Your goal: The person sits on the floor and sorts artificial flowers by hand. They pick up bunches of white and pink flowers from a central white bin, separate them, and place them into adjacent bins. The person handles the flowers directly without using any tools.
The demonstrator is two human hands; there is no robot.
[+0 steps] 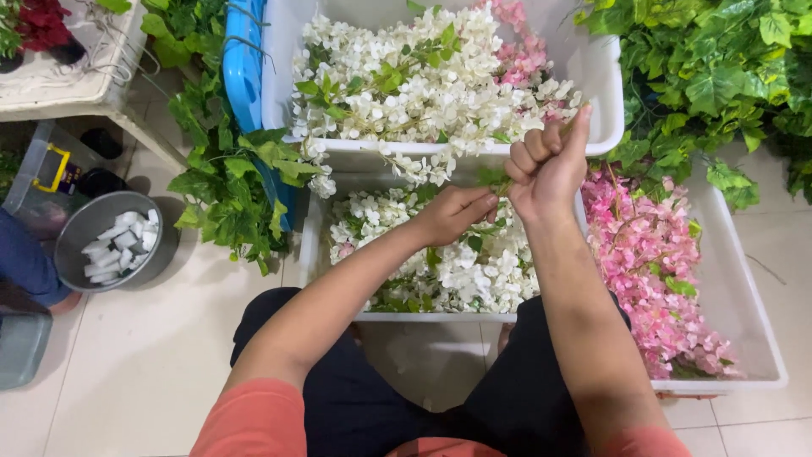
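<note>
White bins (592, 76) behind and under the fingers; pink blooms (651, 262) right, ivy (228, 186) left, metal bowl (106, 241) far left. Right hand (548, 165) fisted around a green stem (499, 179); left hand (452, 213) pinches it lower, over white blooms (474, 271).

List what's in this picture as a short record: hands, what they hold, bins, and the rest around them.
left hand: closed on a green stem, over the near bin
right hand: fist around the same stem, held higher
near bin: white flowers
far bin: white flowers, a few pink ones
right bin: pink flowers
green vines: left of the bins and at top right
metal bucket: on the floor at left, holding white blocks
</note>
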